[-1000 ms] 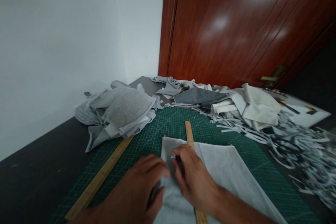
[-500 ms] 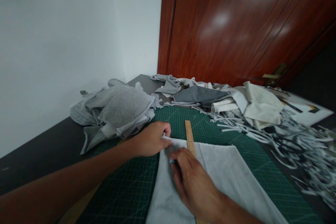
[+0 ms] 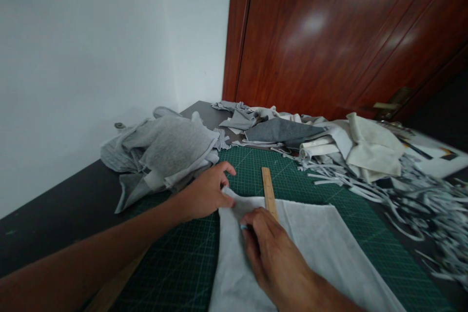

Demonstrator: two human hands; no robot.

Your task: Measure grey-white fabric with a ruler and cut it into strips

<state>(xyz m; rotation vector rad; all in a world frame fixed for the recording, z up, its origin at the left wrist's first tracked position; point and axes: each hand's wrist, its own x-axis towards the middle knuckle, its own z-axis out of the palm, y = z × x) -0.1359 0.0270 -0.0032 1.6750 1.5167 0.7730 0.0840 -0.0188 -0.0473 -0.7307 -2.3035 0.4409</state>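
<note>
A light grey cloth (image 3: 318, 239) lies on the green cutting mat (image 3: 175, 263), with a wooden ruler (image 3: 269, 187) across it. At the cloth's far left corner is my left hand (image 3: 206, 192). Its thumb presses on the cloth, the corner stands up a little by the fingers, and the index finger is lifted clear. My right hand (image 3: 280, 258) rests curled over the cloth and the ruler. A small light blue tip (image 3: 243, 227) shows at its fingers; most of that thing is hidden in the hand.
Grey cloths (image 3: 171, 148) are heaped at the left by the white wall. Folded fabric pieces (image 3: 281, 130) line the back, before a brown door (image 3: 329, 34). A tangle of fabric strips (image 3: 435, 219) spreads at the right. Another wooden strip (image 3: 117, 282) lies under my left forearm.
The fingers of my left hand have opened from a tighter pinch, and the index finger has risen off the cloth corner. My right hand has barely moved. The view has shifted slightly.
</note>
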